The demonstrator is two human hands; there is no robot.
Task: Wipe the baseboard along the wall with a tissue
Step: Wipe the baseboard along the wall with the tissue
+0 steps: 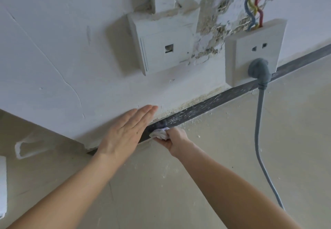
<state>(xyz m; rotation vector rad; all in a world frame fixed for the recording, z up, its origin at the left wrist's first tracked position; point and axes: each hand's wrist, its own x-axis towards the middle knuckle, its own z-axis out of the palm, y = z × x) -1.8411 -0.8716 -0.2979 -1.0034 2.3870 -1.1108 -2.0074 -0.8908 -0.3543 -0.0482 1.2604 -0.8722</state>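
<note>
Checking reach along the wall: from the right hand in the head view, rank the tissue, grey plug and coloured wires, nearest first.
1. Tissue, clutched in the right hand at the baseboard.
2. Grey plug, up to the right in the socket.
3. Coloured wires, farthest, above the socket.

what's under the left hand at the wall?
The left hand lies flat over the wall and covers a stretch of the dark baseboard, whose state there is hidden. The right hand presses the tissue just beyond.

Crumpled tissue against dusty baseboard
</note>
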